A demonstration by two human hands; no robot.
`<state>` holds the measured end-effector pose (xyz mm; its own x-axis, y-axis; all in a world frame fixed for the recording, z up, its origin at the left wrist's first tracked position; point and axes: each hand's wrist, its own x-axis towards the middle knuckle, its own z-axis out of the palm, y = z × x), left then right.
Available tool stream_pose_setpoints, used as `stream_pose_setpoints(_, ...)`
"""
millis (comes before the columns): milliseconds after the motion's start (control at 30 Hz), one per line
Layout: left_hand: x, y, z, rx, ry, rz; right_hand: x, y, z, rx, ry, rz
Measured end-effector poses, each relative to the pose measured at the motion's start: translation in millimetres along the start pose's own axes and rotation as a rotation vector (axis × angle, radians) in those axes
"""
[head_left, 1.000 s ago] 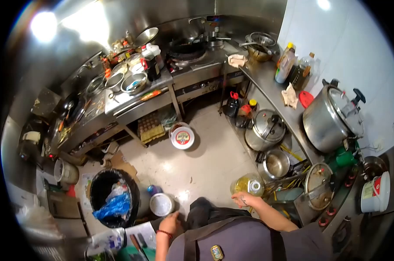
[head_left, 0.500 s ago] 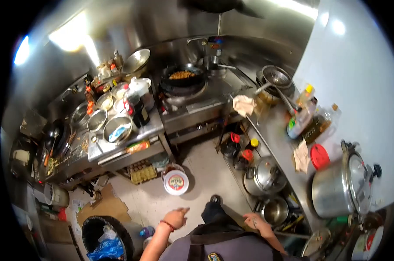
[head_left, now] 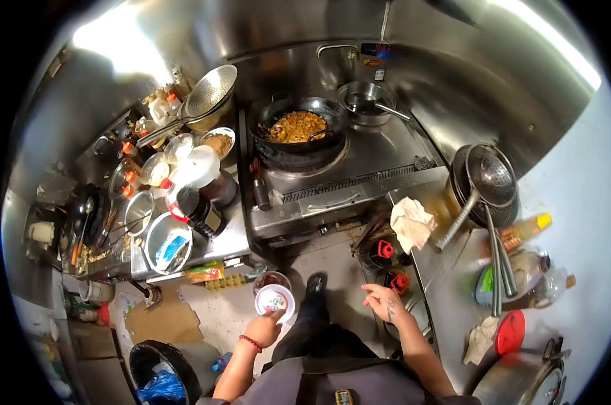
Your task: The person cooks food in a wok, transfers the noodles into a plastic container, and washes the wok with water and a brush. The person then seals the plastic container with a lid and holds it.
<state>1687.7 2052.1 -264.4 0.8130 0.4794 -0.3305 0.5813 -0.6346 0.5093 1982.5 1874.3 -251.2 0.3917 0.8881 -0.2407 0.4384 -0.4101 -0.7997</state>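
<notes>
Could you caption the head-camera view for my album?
Wearer's-eye kitchen view: left hand and right hand before a stove bearing a wok of food.

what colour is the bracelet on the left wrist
Red; the bracelet shows best in the head view.

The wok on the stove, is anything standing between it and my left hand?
Low down, yes: the white-lidded tub on the floor lies between your left hand and the stove. Higher up, nothing visible blocks the line to the wok beyond the stove's front edge.
</notes>
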Motion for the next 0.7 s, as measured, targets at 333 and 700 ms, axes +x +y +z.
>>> stream_pose_setpoints(333, 350.0, 1.8, -233.7, -0.3, 0.962, 0.386, 157.9, -11.0, -11.6, 0.422, 0.178, 0.259)
stream_pose_setpoints(700, 720.8, -105.5, -406.9, 0.014, 0.699, 0.047, 449.6, -124.1, -82.7, 1.274, 0.356, 0.268)
